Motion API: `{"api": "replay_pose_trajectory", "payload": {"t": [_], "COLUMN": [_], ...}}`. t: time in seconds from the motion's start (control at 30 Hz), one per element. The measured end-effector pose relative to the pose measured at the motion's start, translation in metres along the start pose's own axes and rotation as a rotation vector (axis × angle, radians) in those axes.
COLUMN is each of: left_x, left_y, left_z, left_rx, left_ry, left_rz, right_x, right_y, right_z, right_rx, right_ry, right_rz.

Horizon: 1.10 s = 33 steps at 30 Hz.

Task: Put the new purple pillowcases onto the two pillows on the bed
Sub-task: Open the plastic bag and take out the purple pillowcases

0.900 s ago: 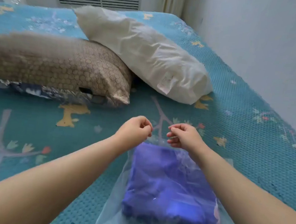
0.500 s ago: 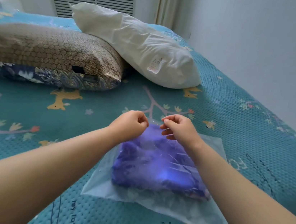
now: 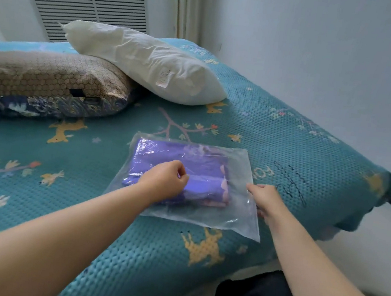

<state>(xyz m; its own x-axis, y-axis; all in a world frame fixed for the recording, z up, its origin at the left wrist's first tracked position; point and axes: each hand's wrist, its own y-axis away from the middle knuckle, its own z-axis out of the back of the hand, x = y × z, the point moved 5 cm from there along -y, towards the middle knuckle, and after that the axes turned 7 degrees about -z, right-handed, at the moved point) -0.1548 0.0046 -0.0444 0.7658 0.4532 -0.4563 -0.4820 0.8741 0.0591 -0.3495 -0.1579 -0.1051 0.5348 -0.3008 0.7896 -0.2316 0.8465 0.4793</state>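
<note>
Folded purple pillowcases (image 3: 181,168) are sealed in a clear plastic bag (image 3: 238,210), flat on the bed near the foot edge, about 5 o'clock from the two pillows.

Your left hand (image 3: 164,181) sits on top of the bag at its 8 o'clock side, fingers curled, apparently pinching the film. Can't confirm how much film is actually caught. Your right hand (image 3: 265,200) is at the bag's 3 o'clock edge, fingers curled around that edge, holding it.

Step in hand, my read: opening the package. Nothing is out of it yet, neither pillow dressed. Next move calls for finding the bag's mouth or flap and pulling the two layers apart, or tearing. Thin film will stretch and slip, so grip close to the seam.

White bare pillow (image 3: 146,63) at 12 o'clock from the bag, leaning on the tan honeycomb-pattern pillow (image 3: 49,76) at 10 o'clock, which lies on something with a dark floral print (image 3: 33,106).

Hard to make out: which side of the bag opens, how many pillowcases are inside, whether the floral piece is a third pillow or a cover. Tan pillow is cut off at the left frame edge. Your right fingertips are partly hidden under the film.
</note>
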Motion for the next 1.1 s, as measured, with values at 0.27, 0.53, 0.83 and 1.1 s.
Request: {"api": "replay_pose_trajectory", "payload": {"t": [0.27,0.53,0.83,1.1], "left_x": [-0.034,-0.056,-0.073,-0.076], "left_y": [0.02,0.031,0.007,-0.007], "left_z": [-0.036,-0.043,-0.075,-0.082], "left_rx": [-0.09,-0.299,-0.071,-0.042], "left_ry": [0.01,0.043,-0.06,-0.022], "left_rz": [-0.056,-0.179,-0.107,-0.136], "right_x": [-0.044,-0.017,-0.025,-0.027], "right_y": [0.018,0.022,0.016,0.016], "right_z": [-0.021,-0.046,-0.021,-0.018], "right_rx": [0.556,0.449,0.472,0.575], "right_ry": [-0.367,-0.256,-0.413,-0.444], "right_rz": [-0.247,-0.045,0.0,0.015]}}
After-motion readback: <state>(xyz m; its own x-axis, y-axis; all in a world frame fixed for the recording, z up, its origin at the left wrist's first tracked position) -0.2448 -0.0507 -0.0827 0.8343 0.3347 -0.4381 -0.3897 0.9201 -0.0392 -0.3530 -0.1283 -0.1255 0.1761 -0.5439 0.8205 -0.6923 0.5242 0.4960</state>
